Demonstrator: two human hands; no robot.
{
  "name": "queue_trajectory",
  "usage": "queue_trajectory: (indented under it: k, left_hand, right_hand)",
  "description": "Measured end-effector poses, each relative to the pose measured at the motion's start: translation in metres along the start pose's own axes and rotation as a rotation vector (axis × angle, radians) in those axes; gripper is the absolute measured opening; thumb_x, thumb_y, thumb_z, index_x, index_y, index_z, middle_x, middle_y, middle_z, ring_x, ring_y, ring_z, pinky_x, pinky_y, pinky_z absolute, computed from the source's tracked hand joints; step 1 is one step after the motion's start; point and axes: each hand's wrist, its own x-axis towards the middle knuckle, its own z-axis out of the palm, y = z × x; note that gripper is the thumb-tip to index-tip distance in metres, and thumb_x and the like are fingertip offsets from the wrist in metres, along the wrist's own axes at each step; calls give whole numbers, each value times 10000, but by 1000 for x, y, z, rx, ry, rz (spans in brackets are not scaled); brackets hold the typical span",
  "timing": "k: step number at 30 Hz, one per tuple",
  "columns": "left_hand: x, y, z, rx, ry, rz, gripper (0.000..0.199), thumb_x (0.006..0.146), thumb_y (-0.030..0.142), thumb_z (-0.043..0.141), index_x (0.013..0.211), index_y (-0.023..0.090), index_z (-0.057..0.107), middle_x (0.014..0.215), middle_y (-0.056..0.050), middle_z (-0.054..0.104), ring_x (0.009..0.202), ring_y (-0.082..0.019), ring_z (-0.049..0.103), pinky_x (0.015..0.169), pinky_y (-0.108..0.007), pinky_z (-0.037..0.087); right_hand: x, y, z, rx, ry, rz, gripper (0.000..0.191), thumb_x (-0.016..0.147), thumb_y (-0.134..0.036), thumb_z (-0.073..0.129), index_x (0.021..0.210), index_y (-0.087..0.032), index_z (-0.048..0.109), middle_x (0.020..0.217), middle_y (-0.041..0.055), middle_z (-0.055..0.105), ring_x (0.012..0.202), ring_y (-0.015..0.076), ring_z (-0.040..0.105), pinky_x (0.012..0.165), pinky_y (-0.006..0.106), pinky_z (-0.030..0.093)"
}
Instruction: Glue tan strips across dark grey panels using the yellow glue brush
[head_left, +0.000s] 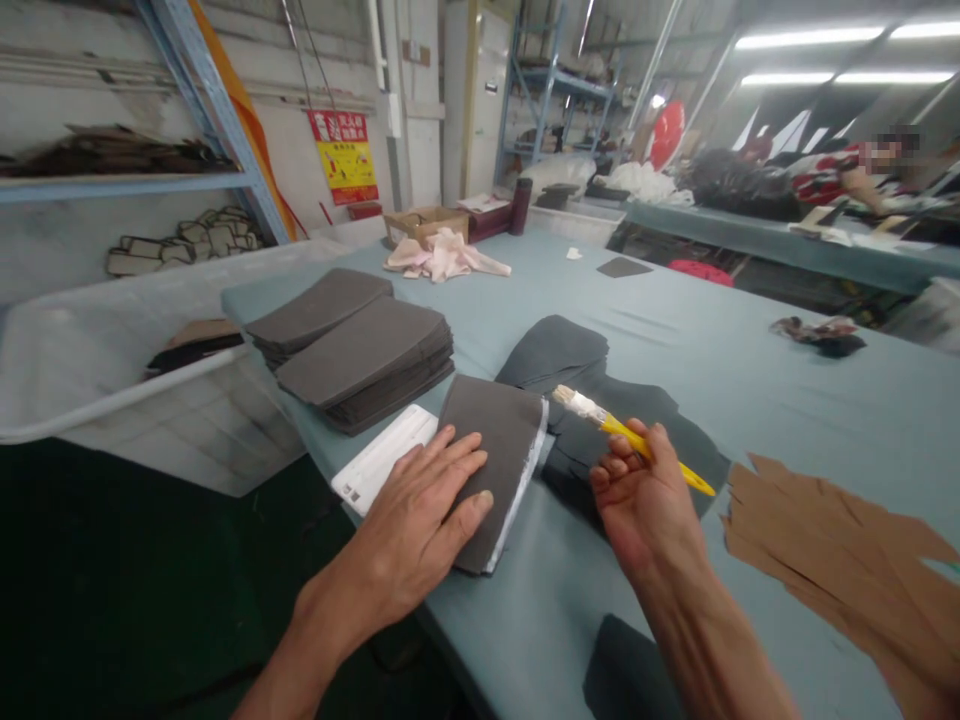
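Dark grey foam sheet [491, 470], white-edged along its right side, lying near the edge of the blue-grey surface [600, 610], under the left hand [416, 510], fingers flat and slightly spread. Yellow-handled paint brush [626, 440], bristles caked white, held in the curled fingers of the right hand [645, 510]. Stacked grey foam panels [360, 350] farther left.
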Motion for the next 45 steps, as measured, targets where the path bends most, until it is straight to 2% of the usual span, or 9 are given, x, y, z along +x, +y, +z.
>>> queue_trajectory:
  k: [6,9,12,18,25,33,37,40,45]
  left_hand:
    - [-2,39,-16,124,28,-35,503,1080,346,464,1537,147,529,1721,-139,355,1629,-342,238,1310,-662,220]
    - [4,63,-11,66,-18,-20,548,1076,330,456,1583,121,460,1740,-130,314,1637,-314,214,1326,-568,250]
    - [16,76,2,16,-53,-103,633,1060,356,497,1611,63,389,1755,-169,252,1642,-322,178,1338,-517,231]
    - [29,79,29,-37,33,-153,706,1036,386,556,1594,9,345,1720,-259,301,1627,-379,218,1331,-559,257]
    - [24,87,43,-97,141,-24,503,993,247,547,1469,94,501,1536,-202,585,1466,-362,533,1310,-571,334]
    - [-26,95,51,-44,180,60,833,965,439,667,1601,32,315,1655,-264,429,1560,-404,390,1265,-564,420]
    - [-27,95,56,-87,122,41,783,975,417,653,1586,36,347,1639,-255,460,1535,-403,437,1286,-571,376]
    - [-25,95,61,-120,131,49,832,976,405,646,1633,63,266,1671,-242,417,1560,-398,395,1301,-583,341]
    - [-27,94,65,-77,122,20,897,989,434,629,1648,14,188,1682,-291,358,1564,-437,361,1264,-598,405]
  right_hand:
    - [-20,-11,0,-80,-122,-38,429,732,-559,842,896,-210,654,603,-93,564,448,53,437,441,154,412]
    - [-30,-14,4,-196,-224,-135,567,604,-650,912,883,-213,680,560,-106,493,442,49,369,433,164,377]
    - [-38,-14,11,-312,-276,-191,600,598,-698,903,891,-215,700,541,-107,447,441,49,339,427,168,326]
    - [-40,-7,24,-448,-374,-238,500,688,-627,844,901,-201,693,548,-80,493,450,64,358,431,185,311]
    - [-53,-6,18,-692,-564,-199,456,821,-601,784,687,-210,591,549,-44,490,516,91,429,502,208,380]
    - [-59,-14,4,-700,-491,-134,388,787,-575,828,762,-229,654,592,-40,549,498,92,452,476,201,402]
    - [-65,-14,7,-766,-588,-184,449,824,-623,775,694,-215,638,537,-29,531,462,82,417,446,195,377]
    - [-69,-12,12,-791,-660,-223,486,830,-656,757,685,-205,646,511,-24,521,452,80,410,436,190,369]
    - [-63,-8,12,-786,-589,-193,470,793,-647,784,709,-206,646,540,-22,540,474,86,446,448,190,377]
